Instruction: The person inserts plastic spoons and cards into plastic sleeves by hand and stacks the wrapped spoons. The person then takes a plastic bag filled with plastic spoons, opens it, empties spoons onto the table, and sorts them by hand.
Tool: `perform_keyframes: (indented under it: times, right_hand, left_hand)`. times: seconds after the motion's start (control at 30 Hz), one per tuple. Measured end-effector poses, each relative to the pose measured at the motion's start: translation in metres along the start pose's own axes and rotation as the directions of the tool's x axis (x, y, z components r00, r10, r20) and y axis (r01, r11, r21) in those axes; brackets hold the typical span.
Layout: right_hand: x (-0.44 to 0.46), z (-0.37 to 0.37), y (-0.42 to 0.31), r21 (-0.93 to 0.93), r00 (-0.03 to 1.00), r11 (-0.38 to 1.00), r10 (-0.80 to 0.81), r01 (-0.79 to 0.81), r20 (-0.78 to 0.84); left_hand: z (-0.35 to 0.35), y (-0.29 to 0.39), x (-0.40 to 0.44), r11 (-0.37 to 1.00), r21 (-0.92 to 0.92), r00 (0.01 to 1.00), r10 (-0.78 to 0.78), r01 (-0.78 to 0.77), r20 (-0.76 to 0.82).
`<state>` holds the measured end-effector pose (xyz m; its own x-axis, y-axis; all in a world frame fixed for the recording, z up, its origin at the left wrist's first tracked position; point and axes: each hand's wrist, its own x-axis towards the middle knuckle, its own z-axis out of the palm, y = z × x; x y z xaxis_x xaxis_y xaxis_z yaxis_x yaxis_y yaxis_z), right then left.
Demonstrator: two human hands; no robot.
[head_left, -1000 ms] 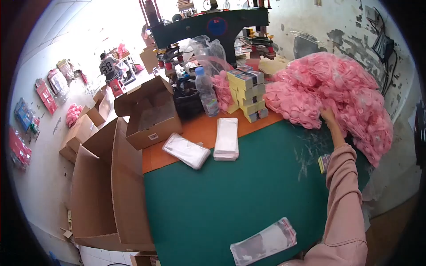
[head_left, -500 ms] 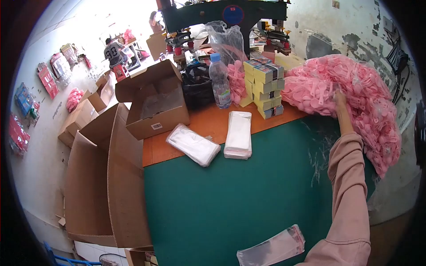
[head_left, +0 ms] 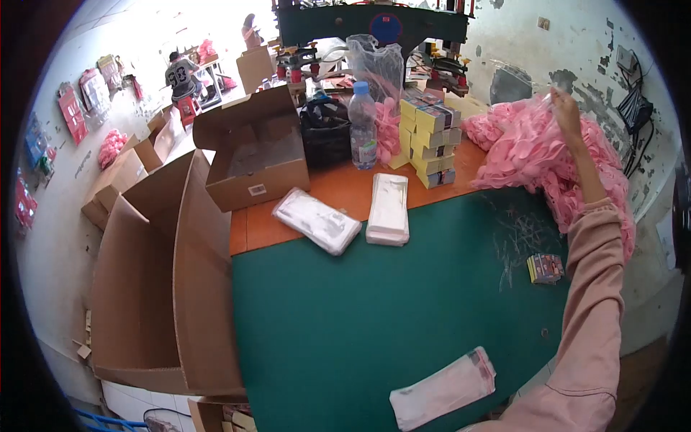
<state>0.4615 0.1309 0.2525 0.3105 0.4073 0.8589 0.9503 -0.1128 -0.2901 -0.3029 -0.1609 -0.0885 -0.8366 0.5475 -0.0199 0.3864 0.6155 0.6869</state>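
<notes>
My right hand [head_left: 566,114] is raised at the top of the pile of pink items [head_left: 529,147] at the back right, its fingers closed on clear plastic with pink items below. My left hand is out of view. Near my right sleeve lies a small stack of cards [head_left: 545,268], beside some clear thin strands [head_left: 520,239] on the green mat [head_left: 324,317]. A clear bag with a red-edged strip [head_left: 443,389] lies at the front. Two stacks of white packets [head_left: 317,220] [head_left: 388,209] rest across the mat's back edge.
Large open carton [head_left: 205,288] at the left; smaller open box [head_left: 259,176] behind it. A bottle [head_left: 363,126], black bag [head_left: 324,129] and yellow-edged card bundles [head_left: 430,140] stand at the back, before a dark green machine [head_left: 338,25]. Two people are farther off at the upper left.
My right hand has risen from the middle of the pink pile, lifting plastic and pink items with it. The view has shifted, and the small card stack shows again beside my sleeve.
</notes>
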Motion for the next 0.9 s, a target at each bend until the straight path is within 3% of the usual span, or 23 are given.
perform_keyframes:
  times: [0.03, 0.07, 0.13, 0.17, 0.2, 0.23, 0.27, 0.3, 0.4, 0.5, 0.53, 0.57, 0.6, 0.63, 0.67, 0.7, 0.73, 0.77, 0.8, 0.83, 0.9]
  right_hand:
    - [0.017, -0.005, 0.031, 0.028, 0.994, 0.997, 0.065, -0.067, 0.089]
    - [0.019, -0.015, 0.034, 0.026, 0.994, 0.998, 0.062, -0.064, 0.094]
    - [0.025, -0.037, 0.039, 0.216, 0.982, 0.958, 0.183, -0.188, 0.043]
    - [0.035, -0.043, 0.054, 0.063, 0.965, 0.964, 0.26, -0.257, -0.035]
    - [0.03, -0.048, 0.038, 0.069, 0.965, 0.964, 0.26, -0.257, -0.041]
    - [0.017, -0.053, 0.009, 0.477, 0.903, 0.774, 0.413, -0.417, 0.12]
    - [0.009, -0.058, -0.009, 0.753, 0.822, 0.396, 0.465, -0.526, 0.33]
    - [0.011, -0.057, -0.013, 0.72, 0.732, 0.235, 0.442, -0.652, 0.519]
    - [0.001, -0.045, -0.029, 0.642, 0.688, 0.274, 0.436, -0.716, 0.581]
    - [-0.031, -0.056, -0.089, 0.613, 0.67, 0.273, 0.36, -0.741, 0.65]
    - [-0.04, -0.062, -0.106, 0.592, 0.645, 0.255, 0.3, -0.764, 0.703]
    - [-0.048, -0.072, -0.124, 0.592, 0.643, 0.25, 0.285, -0.766, 0.711]
    - [-0.054, -0.087, -0.142, 0.555, 0.598, 0.268, 0.115, -0.788, 0.793]
    - [-0.062, -0.097, -0.158, 0.516, 0.525, 0.299, -0.055, -0.803, 0.849]
    - [-0.072, -0.1, -0.177, 0.51, 0.516, 0.305, -0.066, -0.804, 0.854]
    - [-0.082, -0.101, -0.196, 0.535, 0.534, 0.204, -0.064, -0.82, 0.843]
    - [-0.092, -0.102, -0.212, 0.55, 0.547, 0.095, -0.056, -0.83, 0.835]
    - [-0.1, -0.103, -0.222, 0.538, 0.534, 0.094, -0.064, -0.838, 0.843]
    - [-0.106, -0.104, -0.231, 0.552, 0.532, 0.148, -0.155, -0.821, 0.832]
    - [-0.113, -0.104, -0.24, 0.572, 0.525, 0.193, -0.245, -0.797, 0.815]
    - [-0.134, -0.093, -0.26, 0.536, 0.491, 0.065, -0.321, -0.841, 0.81]
  left_hand:
    - [-0.002, -0.003, 0.001, 1.0, 0.004, 1.0, -0.001, 0.001, 0.005]
    - [-0.003, -0.008, 0.001, 1.0, 0.007, 1.0, 0.002, -0.002, 0.009]
    - [-0.006, -0.014, 0.001, 1.0, 0.008, 1.0, 0.002, -0.002, 0.008]
    - [-0.006, -0.018, 0.002, 1.0, 0.007, 1.0, 0.003, -0.003, 0.011]
    - [-0.008, -0.021, 0.004, 1.0, 0.006, 1.0, 0.002, -0.002, 0.008]
    - [-0.01, -0.026, 0.004, 1.0, 0.009, 1.0, 0.004, -0.004, 0.008]
    - [-0.012, -0.03, 0.005, 1.0, 0.014, 1.0, 0.006, -0.006, 0.008]
    - [-0.016, -0.036, 0.005, 1.0, 0.017, 1.0, 0.003, -0.003, 0.006]
    - [-0.025, -0.057, 0.005, 0.999, 0.05, 1.0, -0.01, 0.01, -0.003]
    - [-0.042, -0.093, 0.015, 0.985, 0.172, 1.0, -0.018, 0.021, -0.018]
    - [-0.053, -0.11, 0.03, 0.964, 0.264, 0.996, 0.042, -0.019, -0.083]
    - [-0.066, -0.118, 0.047, 0.939, 0.333, 0.952, 0.175, -0.085, -0.25]
    - [-0.085, -0.066, 0.041, 0.941, 0.298, 0.881, 0.274, -0.162, -0.387]
    - [-0.086, -0.009, 0.038, 0.91, -0.279, 0.895, 0.175, -0.306, -0.411]
    - [-0.088, 0.051, 0.024, 0.798, -0.313, 0.836, 0.386, -0.515, -0.391]
    - [-0.079, 0.106, 0.007, 0.621, -0.43, 0.754, 0.565, -0.656, -0.335]
    - [-0.073, 0.182, -0.033, 0.425, -0.547, 0.627, 0.737, -0.721, -0.255]
    - [-0.066, 0.233, -0.061, 0.322, -0.468, 0.435, 0.887, -0.823, -0.154]
    - [-0.053, 0.274, -0.083, 0.13, -0.517, 0.216, 0.97, -0.846, -0.109]
    - [-0.025, 0.291, -0.101, -0.006, -0.563, 0.08, 0.989, -0.826, -0.127]
    - [0.01, 0.306, -0.137, 0.013, -0.599, 0.042, 0.998, -0.801, -0.035]
